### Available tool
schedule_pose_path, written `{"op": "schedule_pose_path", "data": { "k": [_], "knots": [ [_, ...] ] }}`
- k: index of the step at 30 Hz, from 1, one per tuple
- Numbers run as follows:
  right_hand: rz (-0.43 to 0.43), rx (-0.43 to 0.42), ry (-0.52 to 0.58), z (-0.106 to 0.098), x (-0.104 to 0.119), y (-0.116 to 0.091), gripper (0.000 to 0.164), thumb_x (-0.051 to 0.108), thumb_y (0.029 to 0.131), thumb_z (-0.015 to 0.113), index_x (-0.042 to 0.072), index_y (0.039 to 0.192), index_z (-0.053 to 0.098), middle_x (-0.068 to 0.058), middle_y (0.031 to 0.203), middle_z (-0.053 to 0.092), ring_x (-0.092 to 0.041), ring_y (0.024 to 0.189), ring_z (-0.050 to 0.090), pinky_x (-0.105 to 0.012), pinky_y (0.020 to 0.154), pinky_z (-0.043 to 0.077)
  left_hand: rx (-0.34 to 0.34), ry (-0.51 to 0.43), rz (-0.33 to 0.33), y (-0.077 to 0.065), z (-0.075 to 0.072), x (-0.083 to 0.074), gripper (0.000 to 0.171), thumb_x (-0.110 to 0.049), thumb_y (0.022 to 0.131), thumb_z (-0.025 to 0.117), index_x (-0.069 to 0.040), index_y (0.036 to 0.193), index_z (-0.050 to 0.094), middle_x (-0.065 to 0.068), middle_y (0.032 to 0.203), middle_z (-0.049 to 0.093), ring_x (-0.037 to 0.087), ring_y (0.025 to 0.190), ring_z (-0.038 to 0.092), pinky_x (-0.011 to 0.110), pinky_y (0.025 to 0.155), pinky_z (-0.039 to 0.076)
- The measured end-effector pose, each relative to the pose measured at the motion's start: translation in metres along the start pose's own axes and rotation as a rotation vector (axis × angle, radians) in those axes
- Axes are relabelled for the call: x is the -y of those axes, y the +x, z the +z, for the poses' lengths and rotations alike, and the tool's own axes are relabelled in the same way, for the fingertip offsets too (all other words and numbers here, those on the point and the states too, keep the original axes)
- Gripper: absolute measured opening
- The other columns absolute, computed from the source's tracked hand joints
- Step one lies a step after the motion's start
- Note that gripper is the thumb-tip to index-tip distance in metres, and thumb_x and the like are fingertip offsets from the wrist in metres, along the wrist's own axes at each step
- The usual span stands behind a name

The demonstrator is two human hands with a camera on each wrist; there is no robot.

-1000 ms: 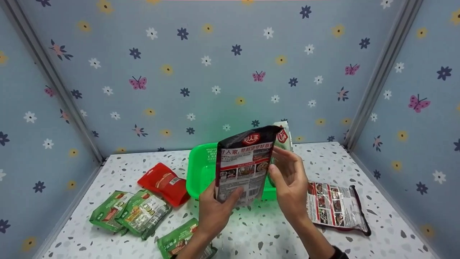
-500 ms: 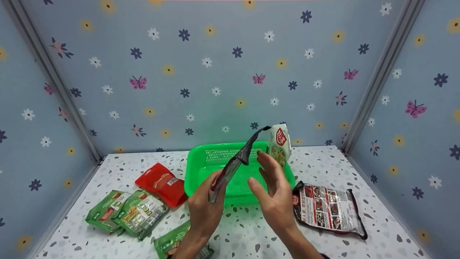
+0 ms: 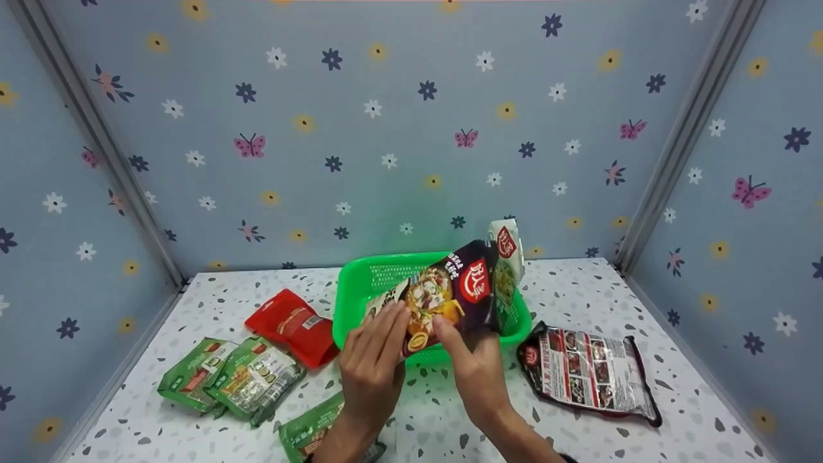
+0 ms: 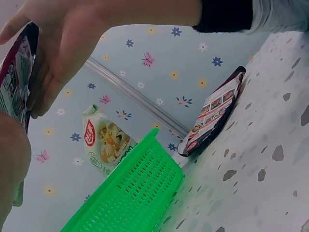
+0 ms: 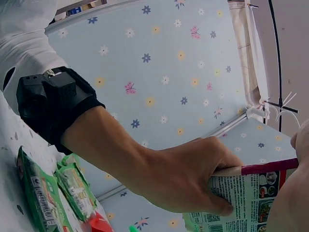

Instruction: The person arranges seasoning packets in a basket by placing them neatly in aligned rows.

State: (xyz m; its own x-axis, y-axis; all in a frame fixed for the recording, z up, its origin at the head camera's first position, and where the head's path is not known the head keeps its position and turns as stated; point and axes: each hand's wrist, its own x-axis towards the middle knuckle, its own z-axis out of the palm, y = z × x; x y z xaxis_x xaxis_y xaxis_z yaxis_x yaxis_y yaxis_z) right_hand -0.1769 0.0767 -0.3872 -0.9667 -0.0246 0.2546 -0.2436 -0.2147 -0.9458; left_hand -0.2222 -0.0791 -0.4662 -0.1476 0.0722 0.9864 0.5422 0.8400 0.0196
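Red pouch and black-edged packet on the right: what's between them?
The green basket, in the head view; the dark packet, held by left hand and right hand, overlaps it there.

In the head view, the dark packet (image 3: 453, 286) hides part of the inside of the green basket (image 3: 350, 276). The left hand (image 3: 373, 354) covers the packet's lower end, and most of the right hand's (image 3: 476, 366) fingers are lost behind it. At the basket's right end, the pale packet (image 3: 508, 254) is partly covered. Left of the basket, one green packet (image 3: 189, 379) lies partly beneath another (image 3: 257, 379). Nearer the person than the basket, the left forearm (image 3: 344, 437) and the bottom edge cut off a third green packet (image 3: 305, 427). Right of it, the smallest print on the flat packet (image 3: 591, 373) is too small to read.
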Motion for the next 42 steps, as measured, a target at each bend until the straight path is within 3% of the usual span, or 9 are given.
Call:
{"op": "schedule_pose_path", "data": {
  "k": [5,12,19,29,36,42],
  "knots": [
    [-0.006,-0.08,0.1,0.002,-0.002,-0.001,0.06,0.022,0.116,0.06,0.008,0.17,0.035,-0.02,0.162,0.055,-0.021,0.14,0.064,-0.029,0.116,0.058,-0.004,0.039,0.061,0.0,0.0,-0.004,0.03,-0.021,0.119,0.059,-0.01,0.135,0.082,0.01,0.134,0.084,0.028,0.119,0.083,0.045,0.1,0.061],
    [-0.026,-0.141,0.254,0.004,-0.004,0.0,0.054,0.009,0.117,0.053,0.005,0.168,0.035,-0.022,0.159,0.055,-0.025,0.139,0.067,-0.037,0.116,0.061,-0.002,0.073,0.119,-0.003,0.001,-0.009,0.03,-0.015,0.119,0.059,-0.011,0.136,0.082,0.01,0.135,0.084,0.028,0.121,0.082,0.048,0.105,0.059],
    [-0.035,-0.211,0.304,0.008,-0.006,0.001,0.048,0.011,0.119,0.049,0.001,0.164,0.039,-0.019,0.152,0.061,-0.022,0.136,0.069,-0.036,0.117,0.06,-0.011,0.096,0.142,-0.005,0.002,-0.009,0.029,-0.015,0.118,0.06,-0.011,0.135,0.082,0.011,0.136,0.084,0.029,0.122,0.082,0.049,0.105,0.058],
    [-0.034,-0.274,0.384,0.012,-0.006,0.001,0.047,0.011,0.12,0.047,0.002,0.165,0.037,-0.022,0.156,0.058,-0.024,0.137,0.069,-0.038,0.115,0.062,-0.035,0.104,0.186,-0.003,0.002,-0.008,0.028,-0.012,0.117,0.061,-0.01,0.135,0.082,0.012,0.136,0.083,0.03,0.122,0.081,0.05,0.105,0.058],
    [-0.051,-0.29,0.415,0.012,-0.006,0.001,0.048,0.012,0.121,0.044,0.006,0.167,0.034,-0.02,0.162,0.054,-0.025,0.144,0.066,-0.04,0.118,0.06,0.018,0.107,0.178,-0.006,0.004,-0.009,0.031,-0.022,0.118,0.06,-0.011,0.139,0.08,0.012,0.141,0.081,0.032,0.126,0.079,0.051,0.109,0.057],
    [-0.091,-0.32,0.406,0.009,-0.005,0.004,0.047,0.011,0.121,0.044,0.012,0.167,0.035,-0.017,0.165,0.052,-0.027,0.15,0.061,-0.04,0.12,0.059,0.084,0.034,0.172,-0.007,0.006,-0.011,0.042,-0.038,0.115,0.066,-0.01,0.145,0.076,0.012,0.146,0.078,0.034,0.131,0.075,0.054,0.114,0.049]
  ]
}}
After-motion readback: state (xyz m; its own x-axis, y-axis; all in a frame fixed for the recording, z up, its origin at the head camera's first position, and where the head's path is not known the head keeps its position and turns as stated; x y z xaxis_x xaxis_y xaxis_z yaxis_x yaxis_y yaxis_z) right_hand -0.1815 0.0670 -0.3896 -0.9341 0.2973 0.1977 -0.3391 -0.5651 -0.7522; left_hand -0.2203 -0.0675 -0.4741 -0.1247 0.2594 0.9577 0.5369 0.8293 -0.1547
